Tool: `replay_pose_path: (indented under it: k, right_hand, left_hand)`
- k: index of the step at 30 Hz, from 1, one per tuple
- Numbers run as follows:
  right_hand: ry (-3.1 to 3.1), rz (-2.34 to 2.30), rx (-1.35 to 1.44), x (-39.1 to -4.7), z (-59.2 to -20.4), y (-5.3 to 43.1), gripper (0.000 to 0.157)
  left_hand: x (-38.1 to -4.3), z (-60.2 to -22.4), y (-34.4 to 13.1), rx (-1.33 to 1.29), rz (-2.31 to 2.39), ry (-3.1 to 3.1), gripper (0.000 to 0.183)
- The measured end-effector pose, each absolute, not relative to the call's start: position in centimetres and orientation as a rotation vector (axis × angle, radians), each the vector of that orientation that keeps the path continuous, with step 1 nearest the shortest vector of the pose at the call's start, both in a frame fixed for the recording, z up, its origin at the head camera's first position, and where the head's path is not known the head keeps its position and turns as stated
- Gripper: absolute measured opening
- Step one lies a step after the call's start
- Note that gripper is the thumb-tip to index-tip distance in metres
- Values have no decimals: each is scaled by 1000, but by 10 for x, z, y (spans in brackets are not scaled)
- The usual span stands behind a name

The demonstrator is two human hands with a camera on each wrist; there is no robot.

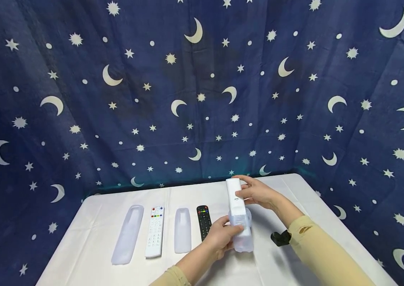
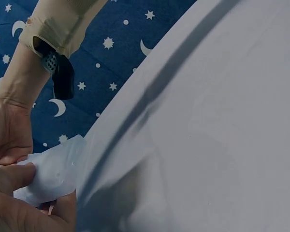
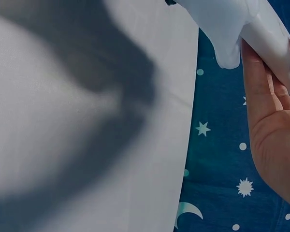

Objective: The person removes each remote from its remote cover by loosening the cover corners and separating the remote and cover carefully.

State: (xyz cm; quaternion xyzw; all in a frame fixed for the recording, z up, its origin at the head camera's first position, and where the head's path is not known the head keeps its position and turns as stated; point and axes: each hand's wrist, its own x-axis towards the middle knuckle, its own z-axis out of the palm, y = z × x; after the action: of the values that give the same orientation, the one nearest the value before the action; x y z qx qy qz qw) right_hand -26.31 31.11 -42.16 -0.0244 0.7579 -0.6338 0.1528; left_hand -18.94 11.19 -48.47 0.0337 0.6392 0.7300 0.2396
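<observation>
Above the right part of the table, a white remote control (image 1: 235, 196) sits partly inside a translucent silicone sleeve (image 1: 243, 240), its upper end sticking out. My right hand (image 1: 259, 193) grips the bare upper end, thumb on one face and fingers behind. Lower down, my left hand (image 1: 220, 237) pinches the sleeve with its thumb across the front. In the left wrist view the sleeve (image 2: 53, 174) lies between thumb and fingers. The right wrist view has the remote's bare end (image 3: 273, 43) in the right hand (image 3: 275, 140), with the sleeve's loose edge hanging beside it.
On the white table (image 1: 91, 222), left of the hands, lie a long translucent sleeve (image 1: 128, 234), a white remote with coloured buttons (image 1: 155, 232), a shorter translucent sleeve (image 1: 182, 230) and a black remote (image 1: 204, 220). A black device (image 1: 280, 238) shows beside the right cuff. A starry curtain (image 1: 202, 79) hangs behind.
</observation>
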Motion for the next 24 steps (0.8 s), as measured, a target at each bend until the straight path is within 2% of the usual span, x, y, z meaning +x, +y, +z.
replay_pose_path:
  k: [9, 24]
  right_hand:
    - [2186, -1796, -13, -260, -430, 306, 80]
    - [2268, -1800, 1, -267, -426, 314, 70]
  left_hand:
    - [-185, -485, 105, 111, 1954, 1812, 54]
    - [-184, -481, 115, 176, 1980, 1751, 54]
